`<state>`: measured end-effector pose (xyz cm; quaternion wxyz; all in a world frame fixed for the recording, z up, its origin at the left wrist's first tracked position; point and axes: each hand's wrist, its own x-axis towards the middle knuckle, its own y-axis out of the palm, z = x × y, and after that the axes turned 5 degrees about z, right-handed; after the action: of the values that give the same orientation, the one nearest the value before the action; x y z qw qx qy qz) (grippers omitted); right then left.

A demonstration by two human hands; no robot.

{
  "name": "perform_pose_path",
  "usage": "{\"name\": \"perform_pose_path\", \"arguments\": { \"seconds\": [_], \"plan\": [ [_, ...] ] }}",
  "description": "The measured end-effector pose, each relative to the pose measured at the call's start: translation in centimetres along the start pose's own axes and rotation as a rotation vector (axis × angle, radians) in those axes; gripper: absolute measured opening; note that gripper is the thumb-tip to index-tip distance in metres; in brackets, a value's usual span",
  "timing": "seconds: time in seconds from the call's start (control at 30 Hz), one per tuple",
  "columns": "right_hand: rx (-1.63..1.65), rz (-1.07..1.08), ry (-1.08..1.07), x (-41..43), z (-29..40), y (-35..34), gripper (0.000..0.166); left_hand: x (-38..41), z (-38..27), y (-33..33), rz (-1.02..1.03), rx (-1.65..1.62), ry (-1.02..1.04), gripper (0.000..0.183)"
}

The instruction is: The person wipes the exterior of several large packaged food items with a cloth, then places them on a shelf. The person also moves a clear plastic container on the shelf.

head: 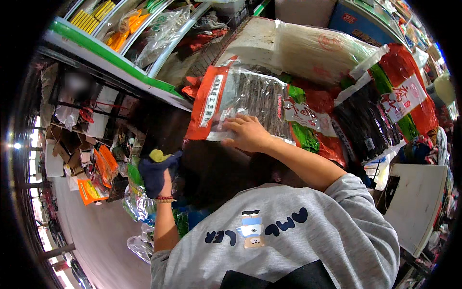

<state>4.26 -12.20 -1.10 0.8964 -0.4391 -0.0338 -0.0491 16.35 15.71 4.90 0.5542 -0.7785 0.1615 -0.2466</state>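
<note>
My right hand (249, 133) lies with its fingers spread on the near edge of a clear plastic bag (260, 95) of dark, stick-like dried food. This bag has red ends, a green band and printed writing. To the left and lower, my left hand (166, 182) is closed around a bunched dark blue cloth (153, 175) with a yellow part at its top; the cloth hides most of the fingers. A second bag (368, 119) with darker contents and a red and green end lies to the right of the first.
Behind the bags is a long pale plastic-wrapped package (314, 47). A shelf unit with a green edge (108, 54) holds packets at upper left. Cartons (68, 148) and orange packets (104, 166) stand at left. A white panel (415, 202) is at right, near my elbow.
</note>
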Motion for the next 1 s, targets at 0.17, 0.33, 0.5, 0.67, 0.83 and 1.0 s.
{"name": "perform_pose_path", "arguments": {
  "seconds": [0.17, 0.33, 0.5, 0.67, 0.83, 1.0],
  "plan": [
    [0.31, 0.021, 0.048, 1.1, -0.5, -1.2, 0.051, 2.0, -3.5, -2.9, -0.353, 0.01, 0.3, 0.02],
    [0.633, -0.21, 0.208, 0.6, -1.8, 0.8, 0.054, 8.8, -10.5, -0.6, 0.109, 0.153, 0.545, 0.038],
    [0.72, -0.155, 0.266, 0.5, 0.0, -0.9, 0.057, 9.2, -6.9, 8.5, 0.511, -0.077, 0.548, 0.065],
    [0.612, -0.221, 0.309, 0.8, -1.0, -0.8, 0.063, 10.0, -5.4, 8.3, -0.007, -0.366, 0.395, 0.045],
    [0.11, -0.231, 0.199, 2.4, -0.3, -1.4, 0.061, 3.5, -0.9, 8.2, 0.712, -1.328, -0.674, 0.063],
    [-0.189, 0.137, 0.174, 3.9, 1.6, -2.1, 0.046, 3.0, -4.6, 11.3, 0.491, -1.665, -0.585, 0.038]
  ]
}}
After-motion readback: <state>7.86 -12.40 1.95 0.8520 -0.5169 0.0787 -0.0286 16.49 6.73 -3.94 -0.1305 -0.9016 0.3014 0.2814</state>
